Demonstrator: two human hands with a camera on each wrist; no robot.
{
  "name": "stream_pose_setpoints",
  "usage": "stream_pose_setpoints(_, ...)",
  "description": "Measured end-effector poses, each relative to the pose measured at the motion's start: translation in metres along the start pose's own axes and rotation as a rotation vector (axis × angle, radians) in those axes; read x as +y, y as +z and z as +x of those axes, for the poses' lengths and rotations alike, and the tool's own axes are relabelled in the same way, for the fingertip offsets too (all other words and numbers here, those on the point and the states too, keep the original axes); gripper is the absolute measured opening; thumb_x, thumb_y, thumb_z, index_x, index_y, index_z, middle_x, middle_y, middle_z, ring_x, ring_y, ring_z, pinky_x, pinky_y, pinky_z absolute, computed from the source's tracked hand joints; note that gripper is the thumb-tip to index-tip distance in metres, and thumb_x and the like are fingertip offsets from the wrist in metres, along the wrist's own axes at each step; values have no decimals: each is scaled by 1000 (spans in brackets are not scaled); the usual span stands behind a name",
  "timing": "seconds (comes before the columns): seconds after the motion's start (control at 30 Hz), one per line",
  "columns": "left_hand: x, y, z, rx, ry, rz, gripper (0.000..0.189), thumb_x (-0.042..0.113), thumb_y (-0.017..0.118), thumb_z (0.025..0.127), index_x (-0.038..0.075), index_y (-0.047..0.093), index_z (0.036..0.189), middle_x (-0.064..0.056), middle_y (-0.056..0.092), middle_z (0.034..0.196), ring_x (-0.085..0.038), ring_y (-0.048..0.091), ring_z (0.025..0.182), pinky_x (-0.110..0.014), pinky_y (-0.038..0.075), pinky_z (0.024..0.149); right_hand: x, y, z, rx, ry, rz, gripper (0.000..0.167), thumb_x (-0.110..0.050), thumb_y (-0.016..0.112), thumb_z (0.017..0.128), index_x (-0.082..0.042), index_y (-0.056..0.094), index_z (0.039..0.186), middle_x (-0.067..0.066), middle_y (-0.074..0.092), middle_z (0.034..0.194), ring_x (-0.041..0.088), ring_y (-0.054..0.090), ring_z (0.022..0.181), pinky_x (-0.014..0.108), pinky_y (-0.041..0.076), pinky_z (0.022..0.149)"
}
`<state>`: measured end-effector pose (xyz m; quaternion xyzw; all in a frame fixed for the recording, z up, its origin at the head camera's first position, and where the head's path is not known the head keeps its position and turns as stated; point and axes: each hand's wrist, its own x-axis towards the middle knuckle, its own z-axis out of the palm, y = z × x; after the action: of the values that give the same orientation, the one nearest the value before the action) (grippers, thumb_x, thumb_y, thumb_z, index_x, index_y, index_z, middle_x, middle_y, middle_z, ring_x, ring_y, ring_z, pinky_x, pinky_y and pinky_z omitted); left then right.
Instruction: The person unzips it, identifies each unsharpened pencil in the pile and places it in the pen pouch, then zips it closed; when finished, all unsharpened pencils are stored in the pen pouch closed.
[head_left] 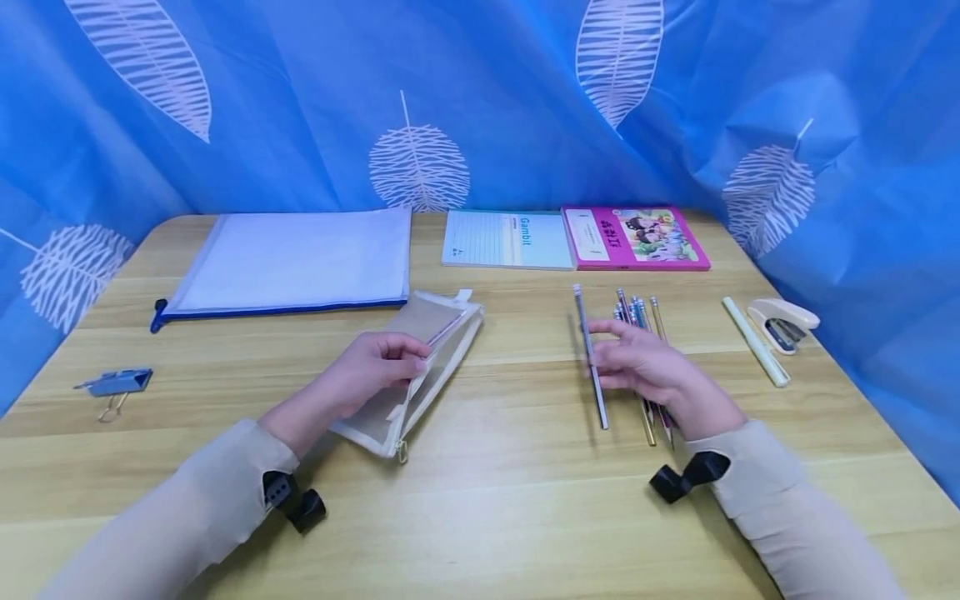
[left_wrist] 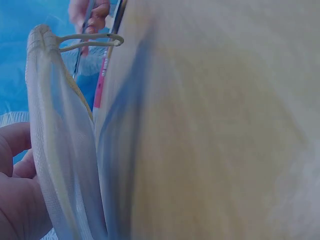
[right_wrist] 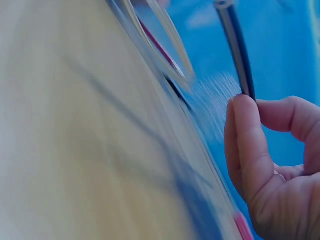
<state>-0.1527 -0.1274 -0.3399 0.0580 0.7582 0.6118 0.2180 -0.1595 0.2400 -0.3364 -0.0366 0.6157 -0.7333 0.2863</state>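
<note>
My left hand (head_left: 372,367) pinches the upper edge of a pale mesh zip pouch (head_left: 442,360), whose mouth gapes toward the right. A zipper pull (left_wrist: 90,42) dangles at the pouch's near end. Between thumb and fingertips, my right hand (head_left: 637,362) holds a dark striped pencil (head_left: 591,358), lifted above the table and tilted. Close behind and under that hand lies a bunch of pencils (head_left: 656,317), partly hidden by it. In the right wrist view the held pencil (right_wrist: 236,50) sticks up from the fingertips.
A white zip folder (head_left: 300,258) with a blue edge lies back left, a blue binder clip (head_left: 123,382) left of the pouch. A light blue notebook (head_left: 506,240) and a pink book (head_left: 637,239) lie at the back. A pale green pen (head_left: 756,342) and a white stapler (head_left: 782,323) lie right.
</note>
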Motion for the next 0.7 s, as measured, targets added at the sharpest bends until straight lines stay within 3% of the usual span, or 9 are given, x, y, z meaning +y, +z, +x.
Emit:
stream_pose_setpoints(0.4,2,7,2,26,26,-24,29,2,59,86,-10,57,113,4,58,79,-7,53,70,-20,49,63,20,80,34,-226,117,-21,54,6,52,82,2,29,129,1,61,79,17,64,73,27,55,66)
stream_pose_setpoints(0.53,3,11,2,18,42,-24,28,2,60,86,-10,58,112,4,59,78,-7,53,69,-20,49,62,28,99,43,-173,128,17,52,7,50,82,3,30,130,1,61,80,15,63,72,25,55,65)
stream_pose_setpoints(0.7,3,18,2,-11,37,-18,28,2,60,85,-9,59,111,4,59,77,-7,53,68,-20,49,62,35,120,54,4,83,103,49,8,51,84,1,32,129,3,58,82,12,61,70,23,55,64)
